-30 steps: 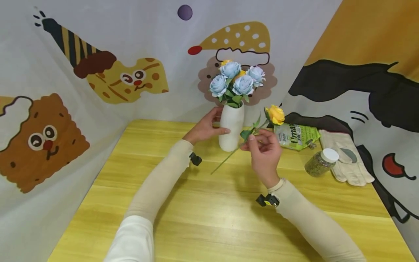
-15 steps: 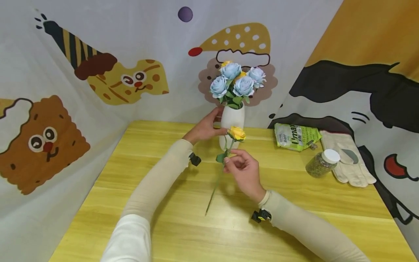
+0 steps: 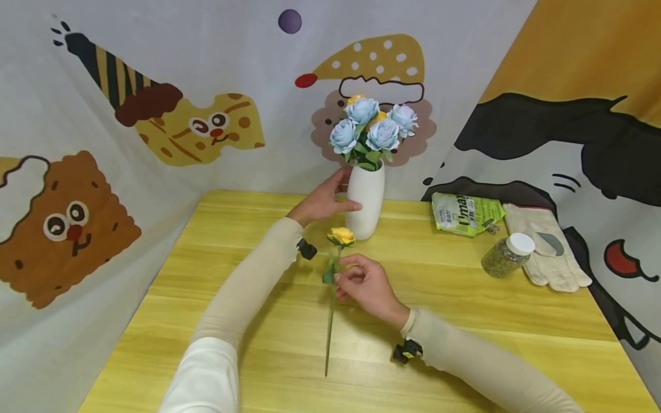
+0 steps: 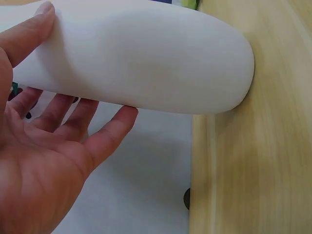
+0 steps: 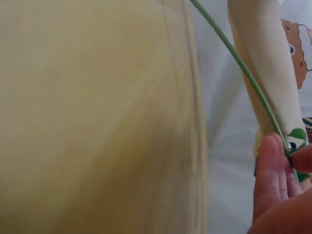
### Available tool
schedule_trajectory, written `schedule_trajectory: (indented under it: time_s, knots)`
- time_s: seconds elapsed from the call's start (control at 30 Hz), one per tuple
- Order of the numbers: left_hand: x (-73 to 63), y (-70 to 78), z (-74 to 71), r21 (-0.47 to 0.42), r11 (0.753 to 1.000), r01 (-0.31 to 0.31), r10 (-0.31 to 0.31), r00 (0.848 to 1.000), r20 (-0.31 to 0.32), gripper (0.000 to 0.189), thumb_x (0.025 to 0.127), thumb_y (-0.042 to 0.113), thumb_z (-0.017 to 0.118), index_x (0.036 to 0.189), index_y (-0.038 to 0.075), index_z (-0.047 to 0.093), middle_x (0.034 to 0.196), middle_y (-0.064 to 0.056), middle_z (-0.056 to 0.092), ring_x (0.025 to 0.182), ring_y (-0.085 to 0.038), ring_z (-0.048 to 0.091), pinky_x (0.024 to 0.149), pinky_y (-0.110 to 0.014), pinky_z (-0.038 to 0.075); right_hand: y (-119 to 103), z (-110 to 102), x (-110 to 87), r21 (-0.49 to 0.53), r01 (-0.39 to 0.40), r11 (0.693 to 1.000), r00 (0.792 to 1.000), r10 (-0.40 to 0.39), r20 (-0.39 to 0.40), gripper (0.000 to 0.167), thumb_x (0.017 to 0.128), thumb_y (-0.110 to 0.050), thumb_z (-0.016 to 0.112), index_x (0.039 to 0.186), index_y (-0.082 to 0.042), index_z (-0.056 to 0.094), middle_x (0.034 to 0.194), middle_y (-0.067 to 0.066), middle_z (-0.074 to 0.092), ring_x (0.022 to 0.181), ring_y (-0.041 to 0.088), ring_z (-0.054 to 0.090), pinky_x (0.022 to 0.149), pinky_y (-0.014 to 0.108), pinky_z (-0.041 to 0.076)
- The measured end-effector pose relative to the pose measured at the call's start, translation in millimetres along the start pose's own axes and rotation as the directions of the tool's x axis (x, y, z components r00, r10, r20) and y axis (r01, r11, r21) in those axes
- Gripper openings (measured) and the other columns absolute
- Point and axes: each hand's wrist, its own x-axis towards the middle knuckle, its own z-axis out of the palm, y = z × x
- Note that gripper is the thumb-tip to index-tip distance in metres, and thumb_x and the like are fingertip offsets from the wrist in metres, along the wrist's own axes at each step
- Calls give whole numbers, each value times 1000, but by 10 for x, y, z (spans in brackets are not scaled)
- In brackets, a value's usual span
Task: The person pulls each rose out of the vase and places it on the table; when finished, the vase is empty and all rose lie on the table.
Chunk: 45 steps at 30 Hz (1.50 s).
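Note:
A white vase [image 3: 365, 201] stands upright near the back of the table, holding several light blue roses [image 3: 383, 134] and some yellow ones behind them. My left hand [image 3: 325, 198] grips the vase from the left, thumb across its front and fingers along the far side, as the left wrist view shows on the vase [image 4: 161, 58]. In front of the vase, my right hand [image 3: 370, 287] pinches a single yellow rose [image 3: 341, 236] by its stem near the leaves. Its long green stem [image 5: 243, 68] points down toward the table's front, bloom uppermost.
At the back right lies a green packet [image 3: 465, 213] marked "Umax". Beside it are a white-lidded jar [image 3: 503, 258] of small dried bits and a pair of pale gloves [image 3: 552, 258]. A printed cloth [image 3: 237, 46] hangs behind the wooden table [image 3: 279, 344].
My right hand has brought the yellow rose left and toward me, from the vase's right side to in front of it, turning the stem nearly straight. The left hand keeps its hold on the vase.

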Motion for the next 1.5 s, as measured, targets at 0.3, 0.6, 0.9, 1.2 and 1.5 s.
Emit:
schedule_trajectory:
  time_s: [0.3, 0.6, 0.9, 1.2, 1.5]
  knots:
    - [12, 18, -3, 5, 1000, 12, -12, 1000, 19, 87, 91, 37, 86, 159, 16, 36, 157, -5, 48, 143, -29, 51, 124, -54, 39, 79, 58, 0, -5, -210, 978, 972, 210, 110, 36, 97, 0, 70, 129, 9, 56, 101, 30, 74, 68, 19, 74, 69, 42, 68]
    - [9, 18, -7, -2, 1000, -6, 6, 1000, 29, 86, 91, 34, 86, 158, 14, 35, 155, -8, 48, 142, -30, 52, 125, -55, 38, 174, 81, -61, 8, -351, 936, 923, 345, 167, 36, 97, 2, 69, 129, 11, 56, 93, 22, 75, 67, 21, 74, 68, 39, 67]
    - [15, 1, 4, -5, 1000, -13, 13, 1000, 27, 87, 91, 34, 86, 158, 14, 34, 154, -7, 48, 140, -30, 52, 125, -57, 38, 188, 80, -94, -12, -369, 930, 914, 365, 179, 41, 96, 4, 65, 133, 15, 52, 95, 23, 75, 66, 21, 74, 67, 37, 67]
    - [10, 12, -11, 20, 1000, 12, -13, 1000, 24, 88, 90, 39, 86, 158, 17, 35, 154, -4, 48, 142, -27, 51, 125, -52, 39, 189, 4, -64, -24, -365, 931, 919, 364, 151, 41, 97, 0, 69, 132, 14, 55, 95, 20, 75, 70, 22, 76, 70, 40, 68]
    - [-5, 27, 0, 28, 999, 23, -23, 999, 22, 89, 91, 40, 86, 159, 16, 34, 155, -4, 48, 141, -27, 52, 122, -49, 43, -20, -196, 37, -27, -329, 944, 941, 330, 70, 37, 97, -5, 73, 128, 12, 61, 99, 28, 74, 79, 28, 77, 75, 46, 68]
